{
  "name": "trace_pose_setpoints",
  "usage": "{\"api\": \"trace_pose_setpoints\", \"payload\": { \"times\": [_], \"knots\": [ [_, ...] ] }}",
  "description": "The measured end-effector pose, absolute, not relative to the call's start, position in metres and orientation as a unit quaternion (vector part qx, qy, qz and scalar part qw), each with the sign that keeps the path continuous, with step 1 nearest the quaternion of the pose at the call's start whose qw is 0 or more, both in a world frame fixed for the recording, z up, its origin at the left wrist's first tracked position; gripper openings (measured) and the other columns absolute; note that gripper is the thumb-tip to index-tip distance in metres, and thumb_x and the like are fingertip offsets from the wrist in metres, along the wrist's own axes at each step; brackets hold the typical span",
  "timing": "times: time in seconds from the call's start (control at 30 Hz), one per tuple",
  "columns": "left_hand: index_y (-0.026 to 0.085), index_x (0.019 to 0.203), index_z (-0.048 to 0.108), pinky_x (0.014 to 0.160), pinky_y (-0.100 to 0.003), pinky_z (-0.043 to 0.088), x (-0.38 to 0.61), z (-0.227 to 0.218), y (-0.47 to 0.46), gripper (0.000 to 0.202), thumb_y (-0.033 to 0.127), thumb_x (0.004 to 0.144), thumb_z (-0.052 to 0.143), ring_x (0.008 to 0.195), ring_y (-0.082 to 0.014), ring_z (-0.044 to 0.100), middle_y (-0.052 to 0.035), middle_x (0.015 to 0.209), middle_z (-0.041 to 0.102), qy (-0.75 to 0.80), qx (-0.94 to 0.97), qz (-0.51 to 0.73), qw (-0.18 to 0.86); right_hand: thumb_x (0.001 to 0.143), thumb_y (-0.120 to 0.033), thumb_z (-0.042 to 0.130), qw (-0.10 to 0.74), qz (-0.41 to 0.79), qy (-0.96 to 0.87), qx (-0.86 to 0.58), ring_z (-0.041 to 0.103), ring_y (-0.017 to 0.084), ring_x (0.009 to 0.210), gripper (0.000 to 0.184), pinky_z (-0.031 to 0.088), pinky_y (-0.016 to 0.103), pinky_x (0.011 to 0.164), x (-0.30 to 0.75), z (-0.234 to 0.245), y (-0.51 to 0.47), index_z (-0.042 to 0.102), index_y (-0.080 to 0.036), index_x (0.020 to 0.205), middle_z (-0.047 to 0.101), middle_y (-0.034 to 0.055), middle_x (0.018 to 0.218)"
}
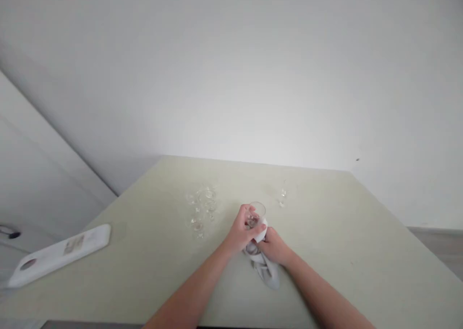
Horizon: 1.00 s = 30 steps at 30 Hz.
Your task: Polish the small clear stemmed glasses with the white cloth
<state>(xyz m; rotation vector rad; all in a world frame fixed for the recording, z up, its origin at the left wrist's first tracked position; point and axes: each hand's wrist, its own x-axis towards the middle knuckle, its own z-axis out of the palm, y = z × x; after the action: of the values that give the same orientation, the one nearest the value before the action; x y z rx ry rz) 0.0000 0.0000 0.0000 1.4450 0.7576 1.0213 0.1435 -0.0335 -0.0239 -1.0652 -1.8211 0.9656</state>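
Left hand (241,231) is curling shut around the bowl of 1 small clear drinking glass (256,212), fingers wrapping its left side, rim showing above them. Right hand (275,247) is closing on 1 crumpled white cloth (265,268) and pressing it against the lower part of the glass. The cloth's loose end is trailing toward the person over the pale green table top (343,252).

The glass is standing roughly upright between the 2 hands, near table centre, long axis near vertical. Left hand is on its left, right hand below and right; both are touching it. Base hidden by cloth: cannot tell whether it is resting on the table.

Count:
- 1 glass in hand
- 1 lone clear glass (282,196) just beyond, to the right
- a cluster of clear glasses (202,208) to the left, at least 4, exact number not resolving
- 1 flat white rectangular board (61,254) lying at the left edge, well apart
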Motion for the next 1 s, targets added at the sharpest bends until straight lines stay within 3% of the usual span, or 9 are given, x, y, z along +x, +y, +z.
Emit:
{"api": "trace_pose_setpoints", "payload": {
  "times": [0.1, 0.27, 0.53, 0.67, 0.83, 1.0],
  "knots": [
    [0.021, 0.099, 0.041, 0.068, -0.022, 0.045, 0.002, -0.002, 0.001, 0.048, 0.036, 0.069, 0.076, 0.077, -0.0114, 0.057, 0.0014, 0.09, 0.056, 0.32, 0.581, 0.452, 0.596, 0.084, -0.022, 0.054, 0.385, 0.382, -0.719, -0.435, 0.065, 0.022, 0.088, 0.024, 0.051, 0.036, 0.083, 0.143, -0.025, -0.033, 0.067, -0.018, 0.104, 0.071, 0.0058, 0.1],
    [0.021, 0.1, 0.041, 0.063, -0.021, 0.044, 0.004, -0.006, 0.004, 0.047, 0.038, 0.072, 0.075, 0.069, -0.0099, 0.056, 0.0033, 0.081, 0.057, 0.29, 0.527, 0.466, 0.649, 0.085, -0.025, 0.056, 0.39, 0.379, -0.702, -0.459, 0.064, 0.02, 0.078, 0.017, 0.051, 0.032, 0.076, 0.142, -0.026, -0.035, 0.069, -0.016, 0.092, 0.072, 0.0042, 0.088],
    [0.019, 0.112, 0.053, 0.09, -0.031, 0.041, 0.0, -0.005, 0.005, 0.055, 0.049, 0.071, 0.073, 0.101, -0.0197, 0.058, -0.0067, 0.105, 0.063, 0.259, 0.491, 0.498, 0.667, 0.087, -0.037, 0.057, 0.478, 0.364, -0.62, -0.505, 0.063, 0.02, 0.078, 0.025, 0.05, 0.031, 0.072, 0.142, -0.022, -0.034, 0.065, -0.015, 0.095, 0.07, 0.0063, 0.086],
    [0.02, 0.114, 0.056, 0.092, -0.033, 0.04, 0.0, -0.009, 0.004, 0.057, 0.051, 0.069, 0.074, 0.106, -0.0224, 0.055, -0.0077, 0.109, 0.061, 0.251, 0.521, 0.474, 0.664, 0.085, -0.037, 0.06, 0.461, 0.409, -0.644, -0.454, 0.064, 0.02, 0.085, 0.031, 0.051, 0.032, 0.078, 0.141, -0.022, -0.036, 0.061, -0.016, 0.108, 0.069, 0.0068, 0.095],
    [0.02, 0.118, 0.052, 0.093, -0.034, 0.039, 0.002, -0.014, 0.003, 0.059, 0.059, 0.075, 0.063, 0.106, -0.0218, 0.053, -0.0078, 0.11, 0.057, 0.242, 0.547, 0.468, 0.65, 0.084, -0.031, 0.062, 0.477, 0.39, -0.659, -0.43, 0.062, 0.021, 0.099, 0.03, 0.047, 0.036, 0.09, 0.139, -0.023, -0.035, 0.059, -0.019, 0.111, 0.066, 0.0078, 0.109],
    [0.02, 0.118, 0.05, 0.098, -0.035, 0.036, 0.003, -0.013, -0.001, 0.058, 0.062, 0.078, 0.057, 0.112, -0.0219, 0.049, -0.0086, 0.115, 0.055, 0.222, 0.567, 0.444, 0.657, 0.083, -0.029, 0.062, 0.47, 0.418, -0.655, -0.419, 0.063, 0.021, 0.096, 0.03, 0.049, 0.036, 0.088, 0.14, -0.025, -0.035, 0.058, -0.019, 0.112, 0.067, 0.0068, 0.103]
  ]
}}
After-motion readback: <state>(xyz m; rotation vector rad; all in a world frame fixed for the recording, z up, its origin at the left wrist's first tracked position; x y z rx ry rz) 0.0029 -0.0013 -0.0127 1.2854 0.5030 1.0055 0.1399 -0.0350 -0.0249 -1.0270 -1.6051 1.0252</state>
